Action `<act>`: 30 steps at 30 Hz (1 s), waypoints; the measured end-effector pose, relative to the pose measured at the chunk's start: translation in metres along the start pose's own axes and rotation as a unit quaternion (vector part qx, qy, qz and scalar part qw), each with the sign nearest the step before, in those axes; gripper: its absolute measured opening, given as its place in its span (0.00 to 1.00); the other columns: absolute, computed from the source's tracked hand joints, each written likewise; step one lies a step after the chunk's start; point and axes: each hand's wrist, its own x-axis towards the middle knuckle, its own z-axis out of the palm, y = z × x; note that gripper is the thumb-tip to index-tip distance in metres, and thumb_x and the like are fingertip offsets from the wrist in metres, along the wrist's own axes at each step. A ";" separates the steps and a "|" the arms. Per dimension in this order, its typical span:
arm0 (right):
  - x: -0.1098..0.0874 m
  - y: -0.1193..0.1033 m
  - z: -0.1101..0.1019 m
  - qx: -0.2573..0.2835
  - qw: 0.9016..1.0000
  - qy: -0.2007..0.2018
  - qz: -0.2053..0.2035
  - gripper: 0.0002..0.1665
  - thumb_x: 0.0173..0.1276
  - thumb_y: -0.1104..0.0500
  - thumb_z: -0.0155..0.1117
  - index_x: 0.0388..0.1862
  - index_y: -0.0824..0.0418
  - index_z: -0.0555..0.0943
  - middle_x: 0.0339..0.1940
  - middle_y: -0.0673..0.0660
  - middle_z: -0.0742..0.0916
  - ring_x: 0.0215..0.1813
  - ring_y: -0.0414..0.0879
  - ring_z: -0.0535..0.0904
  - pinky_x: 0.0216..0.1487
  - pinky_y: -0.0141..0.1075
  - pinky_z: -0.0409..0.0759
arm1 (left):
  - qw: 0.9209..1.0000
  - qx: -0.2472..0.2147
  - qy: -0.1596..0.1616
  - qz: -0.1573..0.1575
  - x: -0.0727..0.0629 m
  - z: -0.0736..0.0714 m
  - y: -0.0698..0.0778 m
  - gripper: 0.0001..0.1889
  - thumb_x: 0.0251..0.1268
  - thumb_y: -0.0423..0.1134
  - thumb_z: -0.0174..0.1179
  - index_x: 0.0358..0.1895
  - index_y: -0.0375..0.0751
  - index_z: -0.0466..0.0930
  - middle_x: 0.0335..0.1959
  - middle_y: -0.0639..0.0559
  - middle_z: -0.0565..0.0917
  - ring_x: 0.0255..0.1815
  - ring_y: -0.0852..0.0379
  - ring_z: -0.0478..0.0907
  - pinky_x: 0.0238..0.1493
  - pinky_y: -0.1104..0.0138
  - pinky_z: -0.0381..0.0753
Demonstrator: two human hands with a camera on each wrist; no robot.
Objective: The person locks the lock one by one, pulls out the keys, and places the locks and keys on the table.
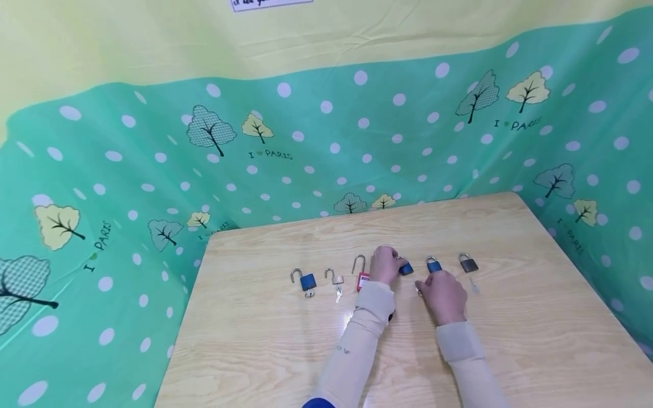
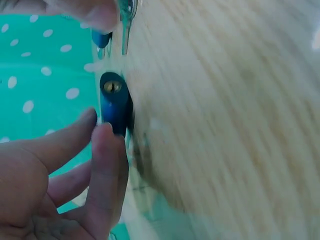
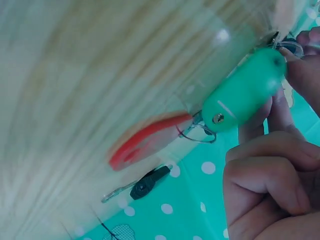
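My left hand (image 1: 385, 265) pinches a blue padlock (image 1: 405, 268) near its shackle, with thumb and fingertips. In the left wrist view, the keyhole end of this padlock (image 2: 114, 102) points away from the hand. My right hand (image 1: 445, 296) is beside it, its fingertips pinching a small metal key (image 1: 419, 289), which also shows as a key (image 2: 126, 32) in the left wrist view. Another blue padlock (image 1: 433, 264) lies just beyond the right hand. A rounded green object (image 3: 245, 90) with a rivet appears close to the right fingers; its kind is unclear.
Left of the hands lie an open blue padlock (image 1: 308, 281), a small silver padlock (image 1: 338, 279) and a red padlock (image 1: 363, 281). A dark padlock (image 1: 468, 264) and a key (image 1: 474, 285) lie to the right. Polka-dot cloth (image 1: 306, 147) surrounds the wooden table (image 1: 265, 340).
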 end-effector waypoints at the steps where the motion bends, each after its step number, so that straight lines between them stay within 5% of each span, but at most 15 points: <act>1: 0.001 -0.003 0.000 0.002 1.000 0.009 -0.007 0.15 0.63 0.51 0.71 0.23 0.61 0.85 0.25 0.59 0.86 0.23 0.51 0.79 0.19 0.41 0.70 | 1.000 -0.006 -0.001 0.000 0.002 -0.005 -0.002 0.15 0.59 0.43 0.72 0.45 0.38 0.87 0.39 0.48 0.86 0.29 0.58 0.82 0.36 0.70 0.80; 6: 0.004 -0.022 -0.003 0.008 0.999 0.034 -0.041 0.16 0.67 0.51 0.69 0.29 0.63 0.87 0.29 0.61 0.87 0.25 0.50 0.80 0.21 0.41 0.72 | 0.999 -0.042 -0.003 -0.005 0.009 -0.039 -0.014 0.17 0.61 0.41 0.70 0.49 0.36 0.84 0.33 0.49 0.83 0.18 0.60 0.78 0.26 0.70 0.78; 12: 0.004 -0.041 0.001 0.023 0.998 0.008 -0.059 0.16 0.68 0.51 0.68 0.33 0.65 0.87 0.29 0.60 0.87 0.26 0.50 0.79 0.23 0.40 0.72 | 1.000 -0.023 0.003 -0.022 0.009 -0.063 -0.026 0.15 0.61 0.43 0.70 0.48 0.39 0.85 0.34 0.52 0.84 0.24 0.61 0.79 0.29 0.70 0.78; 20: 0.000 -0.064 0.019 0.019 0.996 -0.058 -0.072 0.20 0.68 0.47 0.68 0.38 0.65 0.84 0.32 0.60 0.87 0.30 0.51 0.81 0.30 0.43 0.77 | 0.999 0.002 -0.011 -0.045 -0.007 -0.077 -0.034 0.13 0.62 0.44 0.69 0.46 0.42 0.86 0.38 0.50 0.87 0.36 0.55 0.82 0.42 0.62 0.81; 30: -0.003 -0.084 0.047 -0.030 0.990 -0.078 -0.111 0.28 0.63 0.44 0.71 0.41 0.70 0.80 0.34 0.64 0.86 0.31 0.55 0.81 0.28 0.47 0.79 | 0.998 0.016 -0.046 -0.050 -0.016 -0.079 -0.047 0.14 0.56 0.39 0.73 0.45 0.40 0.86 0.40 0.48 0.88 0.40 0.52 0.84 0.46 0.61 0.82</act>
